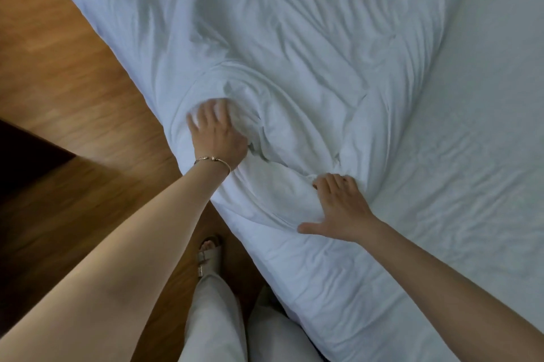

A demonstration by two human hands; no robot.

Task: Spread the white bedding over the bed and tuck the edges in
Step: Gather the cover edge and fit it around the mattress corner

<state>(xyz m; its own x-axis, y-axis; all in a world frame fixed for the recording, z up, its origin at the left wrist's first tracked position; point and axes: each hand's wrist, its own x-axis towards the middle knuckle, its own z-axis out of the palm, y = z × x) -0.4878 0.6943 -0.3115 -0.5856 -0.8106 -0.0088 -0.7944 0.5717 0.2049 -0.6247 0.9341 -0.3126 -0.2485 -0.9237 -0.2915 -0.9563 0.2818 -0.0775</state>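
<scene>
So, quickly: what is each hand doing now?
Left hand: blurred, fingers on the bunched white bedding; grip cannot be told.
Right hand: open, pressing the bedding.
</scene>
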